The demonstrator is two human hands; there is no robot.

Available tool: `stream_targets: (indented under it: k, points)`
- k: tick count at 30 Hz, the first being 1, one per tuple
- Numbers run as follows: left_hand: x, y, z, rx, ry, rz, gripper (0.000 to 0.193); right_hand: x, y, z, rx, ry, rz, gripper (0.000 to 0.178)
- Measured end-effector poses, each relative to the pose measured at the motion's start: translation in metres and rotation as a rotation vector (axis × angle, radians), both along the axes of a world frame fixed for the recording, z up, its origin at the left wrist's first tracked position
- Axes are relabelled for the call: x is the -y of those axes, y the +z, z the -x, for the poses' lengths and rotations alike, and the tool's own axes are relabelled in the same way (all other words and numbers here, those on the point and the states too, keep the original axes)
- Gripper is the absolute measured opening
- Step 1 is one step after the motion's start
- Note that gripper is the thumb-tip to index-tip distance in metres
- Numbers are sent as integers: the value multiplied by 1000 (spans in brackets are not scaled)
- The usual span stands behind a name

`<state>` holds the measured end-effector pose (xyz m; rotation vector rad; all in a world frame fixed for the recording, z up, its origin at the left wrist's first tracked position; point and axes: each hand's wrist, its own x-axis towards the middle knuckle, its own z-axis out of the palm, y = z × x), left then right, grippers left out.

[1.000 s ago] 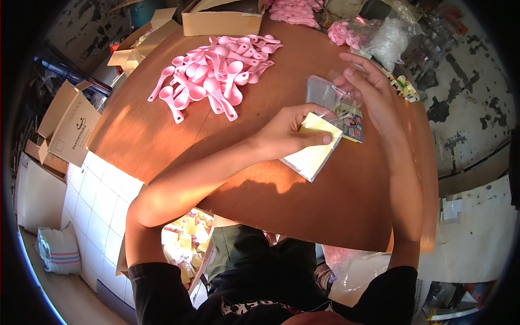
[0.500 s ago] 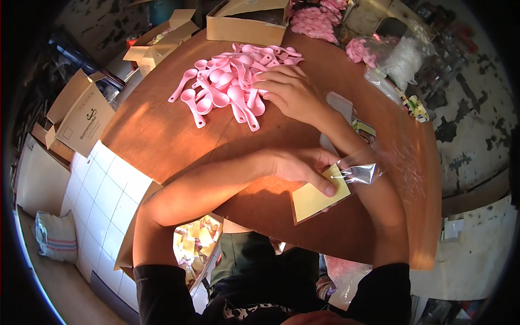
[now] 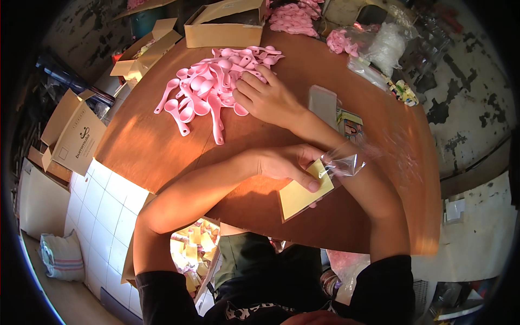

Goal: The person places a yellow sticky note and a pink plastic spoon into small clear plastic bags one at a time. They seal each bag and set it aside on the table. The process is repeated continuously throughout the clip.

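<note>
My left hand point(image 3: 295, 168) is closed on a yellow card in a clear plastic bag point(image 3: 306, 192), thumb on top. The bag's loose transparent end sticks out to the right, by my right forearm. My right hand point(image 3: 268, 97) reaches over to the right side of a heap of pink plastic measuring spoons point(image 3: 208, 81). Its fingers are curled about a pink spoon point(image 3: 261, 76), whose handle shows between them; the fingertips are partly hidden. Several spoons lie with bowls up at the heap's near edge.
A clear sleeve stack point(image 3: 323, 105) and printed cards point(image 3: 351, 124) lie beyond my right forearm. An open carton point(image 3: 225, 32) stands at the table's far edge. Pink bundles point(image 3: 295, 19) and plastic bags point(image 3: 385, 49) sit at far right. Below the table's near edge, a box holds several packed items point(image 3: 195, 244).
My right hand's fingers have curled in at the spoon heap and drawn slightly nearer. My left hand keeps its hold on the bagged card. The whole view has shifted a little.
</note>
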<state>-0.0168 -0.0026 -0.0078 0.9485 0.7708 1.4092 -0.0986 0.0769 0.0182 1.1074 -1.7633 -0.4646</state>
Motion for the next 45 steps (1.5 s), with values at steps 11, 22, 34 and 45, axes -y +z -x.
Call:
stream_targets:
  k: [11,22,34,45]
  points:
    - [-6,-1,5,-120,460,-111,54,-127,39,-89,862,3,1385,10]
    - [-9,10,-11,-696,900,49,40,-142,93,-151,832,250,1571,48]
    - [-11,14,-21,-861,1007,-45,45,-139,78,-150,755,219,1244,46]
    - [-10,7,-17,-771,1040,-127,53,-118,65,-150,667,22,1017,24]
